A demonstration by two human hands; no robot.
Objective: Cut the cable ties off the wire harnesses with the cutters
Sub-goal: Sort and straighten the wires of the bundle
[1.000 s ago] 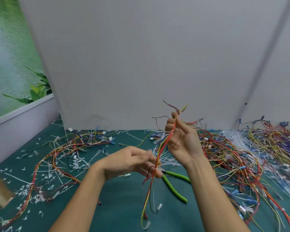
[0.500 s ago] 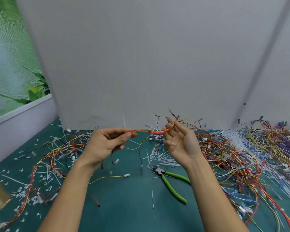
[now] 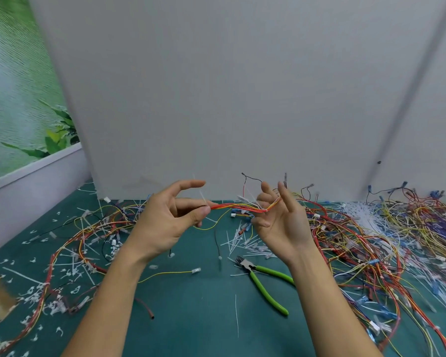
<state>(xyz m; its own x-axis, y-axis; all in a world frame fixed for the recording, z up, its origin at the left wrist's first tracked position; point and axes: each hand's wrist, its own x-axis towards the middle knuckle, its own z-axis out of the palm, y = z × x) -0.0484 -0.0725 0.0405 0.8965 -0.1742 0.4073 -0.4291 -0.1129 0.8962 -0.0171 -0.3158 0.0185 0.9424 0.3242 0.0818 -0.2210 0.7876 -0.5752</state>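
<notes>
From the head view, both bare hands are holding one wire harness (image 3: 236, 207) up above the green tabletop (image 3: 191, 320), in front of a grey panel (image 3: 242, 99). The harness, a thin bundle of red, orange and yellow wires, is stretching roughly level between the two hands.

The left hand (image 3: 169, 222) is pinching the bundle's left end between thumb and a curled finger, while its index finger is pointing out straight above. A thin white cable tie (image 3: 200, 195) is sticking up from the bundle just beside that pinch.

The right hand (image 3: 281, 225) is turning its palm toward the camera. Its lower fingers are curling round the bundle's right end, and two upper fingers are standing nearly straight, with loose wire ends fanning out behind them.

The cutters (image 3: 264, 284), with green handles, are lying untouched on the tabletop below the right hand, just beside the right forearm.

Tangled harness piles are spreading over the tabletop at the right (image 3: 376, 240) and at the left (image 3: 88, 233). Cut white tie scraps (image 3: 238, 240) are lying between the hands and the cutters.
</notes>
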